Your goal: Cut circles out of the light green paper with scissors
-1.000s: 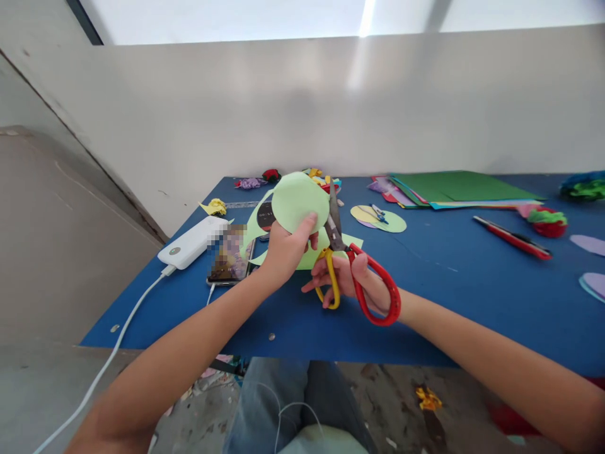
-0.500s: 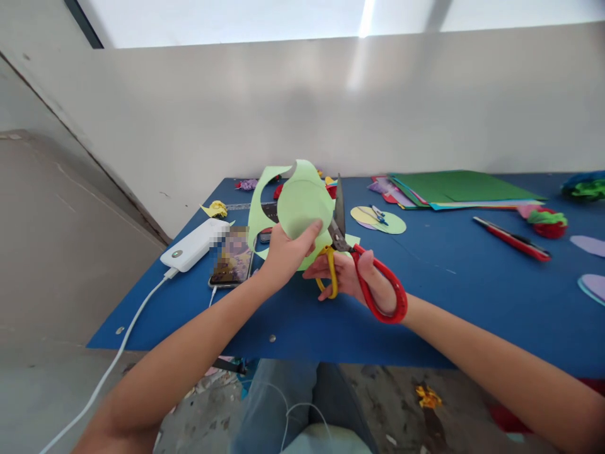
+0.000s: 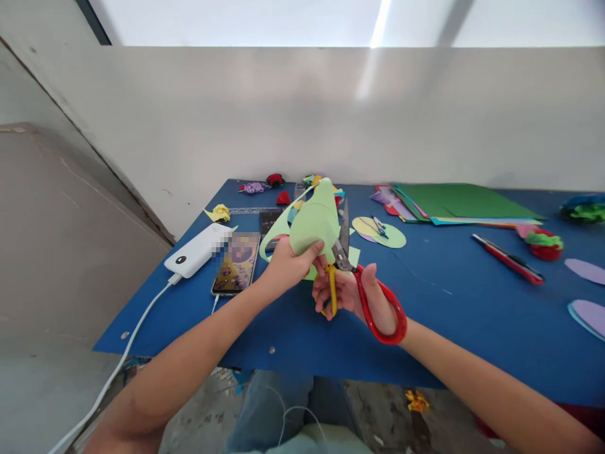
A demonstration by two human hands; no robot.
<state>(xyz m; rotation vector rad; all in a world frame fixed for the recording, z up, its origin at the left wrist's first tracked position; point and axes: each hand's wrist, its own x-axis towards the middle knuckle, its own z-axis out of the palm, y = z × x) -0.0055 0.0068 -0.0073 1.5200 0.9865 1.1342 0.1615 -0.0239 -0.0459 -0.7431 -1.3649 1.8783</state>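
Observation:
A sheet of light green paper (image 3: 314,221), partly cut along a curve, is pinched in my left hand (image 3: 293,265), thumb on top. A cut strip of it loops out to the left. My right hand (image 3: 352,293) holds a pair of scissors (image 3: 344,252) with one red and one yellow handle. My thumb goes through the red loop and my fingers through the yellow one. The blades point up at the paper's right edge; how far they stand apart is partly hidden. Below the hands, more light green paper shows on the table.
On the blue table (image 3: 449,302) lie a white power bank (image 3: 201,249) with its cable and a phone (image 3: 239,261) at left. Paper ovals (image 3: 390,236) with a compass lie behind. Coloured sheets (image 3: 463,200), a red cutter knife (image 3: 508,258) and crepe flowers (image 3: 543,243) are at right.
The green paper has turned and tilted in my left hand, so its round part looks narrower and the cut strip hangs lower. The scissors stay at its right edge. The view has shifted slightly.

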